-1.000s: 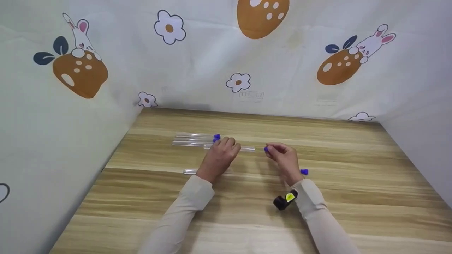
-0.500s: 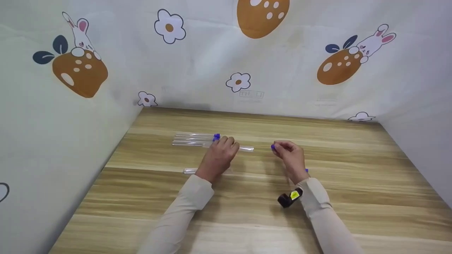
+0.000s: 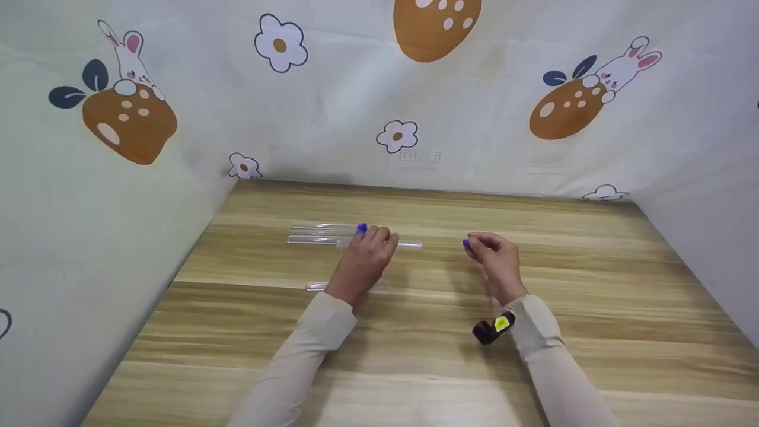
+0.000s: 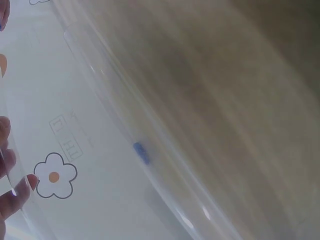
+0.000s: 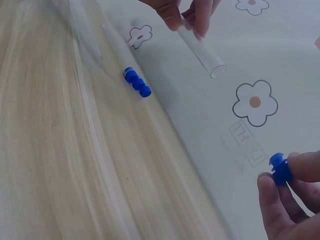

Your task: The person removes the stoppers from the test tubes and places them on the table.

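Note:
My left hand (image 3: 364,255) grips a clear test tube (image 3: 410,244) above the table. Its uncovered mouth shows in the right wrist view, where the held test tube (image 5: 202,52) points away from the fingers. To the right, my right hand (image 3: 497,261) pinches a small blue stopper (image 5: 281,170) between thumb and fingertips, apart from the tube's mouth. Several tubes (image 3: 320,240) with blue stoppers (image 5: 137,82) lie side by side beyond my left hand. Another clear tube (image 3: 316,286) lies under the left wrist, partly hidden by it.
The wood-grain table (image 3: 415,367) meets a patterned sheet (image 3: 332,118) at the back and sides. A black camera (image 3: 492,329) sits on my right wrist. In the left wrist view a clear tube (image 4: 115,95) crosses close to the lens, with a small blue piece (image 4: 141,152) behind it.
My right hand has drawn right, carrying the stopper further from the tube's mouth. The loose blue stopper near that wrist is now hidden behind it. My left hand stays nearly still.

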{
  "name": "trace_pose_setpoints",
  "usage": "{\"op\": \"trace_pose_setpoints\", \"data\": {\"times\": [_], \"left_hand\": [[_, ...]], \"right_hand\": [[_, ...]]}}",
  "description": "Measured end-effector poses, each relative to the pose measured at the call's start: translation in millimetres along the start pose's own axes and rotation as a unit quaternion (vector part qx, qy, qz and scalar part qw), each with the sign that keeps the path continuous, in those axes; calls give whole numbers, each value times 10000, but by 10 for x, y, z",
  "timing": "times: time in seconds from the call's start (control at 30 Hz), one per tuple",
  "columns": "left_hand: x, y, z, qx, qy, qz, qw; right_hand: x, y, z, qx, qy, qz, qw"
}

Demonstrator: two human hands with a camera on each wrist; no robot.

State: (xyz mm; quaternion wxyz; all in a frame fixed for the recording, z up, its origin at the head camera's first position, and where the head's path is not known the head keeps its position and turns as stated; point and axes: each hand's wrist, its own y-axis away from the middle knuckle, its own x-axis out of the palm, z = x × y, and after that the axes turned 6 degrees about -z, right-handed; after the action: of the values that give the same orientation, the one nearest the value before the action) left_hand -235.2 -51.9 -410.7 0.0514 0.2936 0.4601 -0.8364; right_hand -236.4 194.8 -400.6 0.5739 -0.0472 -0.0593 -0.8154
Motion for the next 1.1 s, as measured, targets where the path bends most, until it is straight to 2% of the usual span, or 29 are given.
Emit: {"op": "trace_pose_setpoints", "data": {"times": [0.47, 0.77, 1.1], "left_hand": [[25, 14, 51, -125, 134, -124, 9998], [0, 32, 77, -210, 107, 46, 9997], [10, 65, 109, -384, 209, 151, 9989]], "right_hand": [[-172, -56, 10, -200, 397, -95, 9990], [-309, -95, 0, -198, 1091, -187, 9937], [-412, -139, -26, -139, 1381, -231, 9900]]}}
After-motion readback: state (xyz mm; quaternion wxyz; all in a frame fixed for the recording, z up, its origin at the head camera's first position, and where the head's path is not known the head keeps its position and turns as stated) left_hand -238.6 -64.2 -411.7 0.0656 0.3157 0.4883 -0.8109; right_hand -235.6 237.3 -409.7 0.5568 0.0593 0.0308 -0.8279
